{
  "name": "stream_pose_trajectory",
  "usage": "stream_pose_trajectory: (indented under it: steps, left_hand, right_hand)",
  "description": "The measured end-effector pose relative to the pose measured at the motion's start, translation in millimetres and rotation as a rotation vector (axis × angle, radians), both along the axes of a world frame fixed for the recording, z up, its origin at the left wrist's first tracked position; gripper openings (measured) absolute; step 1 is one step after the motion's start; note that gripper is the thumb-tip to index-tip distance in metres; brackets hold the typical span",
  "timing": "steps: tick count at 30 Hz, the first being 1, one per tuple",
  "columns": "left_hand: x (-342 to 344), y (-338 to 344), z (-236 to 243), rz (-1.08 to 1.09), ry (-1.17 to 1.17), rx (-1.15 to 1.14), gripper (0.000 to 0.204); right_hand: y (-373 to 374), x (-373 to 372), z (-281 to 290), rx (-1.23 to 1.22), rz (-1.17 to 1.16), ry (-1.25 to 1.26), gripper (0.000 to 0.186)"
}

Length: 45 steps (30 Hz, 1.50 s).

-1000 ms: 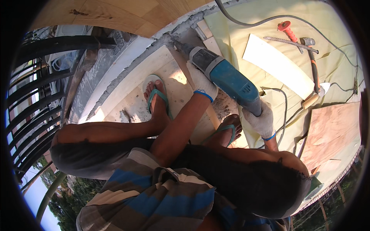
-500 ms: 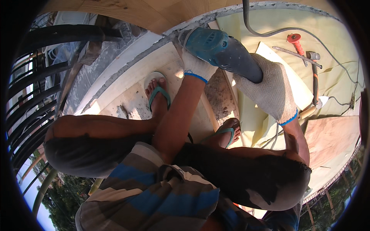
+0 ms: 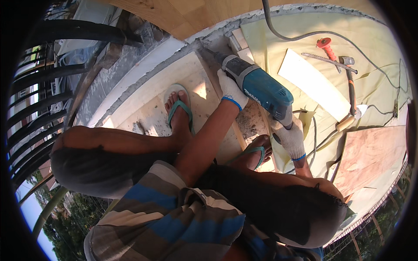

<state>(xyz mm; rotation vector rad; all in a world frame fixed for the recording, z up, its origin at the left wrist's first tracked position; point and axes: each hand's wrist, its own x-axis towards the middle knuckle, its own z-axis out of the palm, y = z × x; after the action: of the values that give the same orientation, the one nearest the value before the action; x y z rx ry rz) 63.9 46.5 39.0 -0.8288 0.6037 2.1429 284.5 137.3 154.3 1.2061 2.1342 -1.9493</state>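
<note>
A teal and black rotary hammer drill (image 3: 263, 89) lies slantwise across both my hands. Its nose points up and left to the broken grey concrete edge (image 3: 209, 37); whether the bit touches it is hard to make out. Wearing a white knit glove with a blue cuff, my left hand (image 3: 231, 90) closes round the drill's front from below. My right hand (image 3: 291, 138), gloved alike, is wrapped round the rear handle, close to my right knee. Between my sandalled feet, a dusty gap (image 3: 254, 115) shows beside pale boards (image 3: 163, 82).
On the yellowish sheet at right lie a red side handle (image 3: 327, 48), a metal rod (image 3: 328, 62), a hammer (image 3: 351, 80), a pale plank (image 3: 311, 85) and a wooden-handled tool (image 3: 346, 123). A grey cable (image 3: 300, 39) curves behind. Plywood (image 3: 370, 156) lies right; black railings (image 3: 48, 111) stand left.
The drill's rear has swung down toward me, so its whole side shows now. My right hand has come lower and nearer with the handle; my left hand has shifted slightly right.
</note>
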Motion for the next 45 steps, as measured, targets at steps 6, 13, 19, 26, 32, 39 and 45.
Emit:
stream_pose_trajectory:
  steps: [6, 13, 19, 26, 32, 39, 45]
  left_hand:
    - [11.5, 5.1, -1.4, 0.038, 0.010, -0.102, 0.066]
    - [-23.4, -7.7, -10.3, 0.057, 0.058, 0.035, 0.062]
    - [-36.2, 8.0, -6.2, 0.089, 0.097, 0.090, 0.060]
    - [-53.7, 11.7, -1.7, 0.136, 0.007, 0.184, 0.061]
    - [-72.2, 11.8, 6.3, 0.161, -0.022, 0.264, 0.061]
    - [-89.3, 6.7, 14.5, 0.108, 0.001, 0.239, 0.063]
    - [-67.8, 7.7, -12.5, 0.072, 0.013, 0.186, 0.069]
  right_hand:
    - [-0.3, 26.2, -8.3, -0.066, -0.011, -0.049, 0.036]
    - [12.1, -24.6, 5.9, 0.050, 0.068, -0.003, 0.038]
    - [36.1, -64.3, 38.2, 0.122, 0.150, -0.003, 0.044]
    - [44.3, -98.5, 64.0, 0.245, 0.246, 0.025, 0.037]
    - [43.5, -127.0, 87.9, 0.260, 0.288, 0.012, 0.039]
    - [50.9, -157.1, 83.9, 0.299, 0.335, -0.056, 0.040]
    - [41.7, -100.9, 44.5, 0.041, 0.166, -0.085, 0.040]
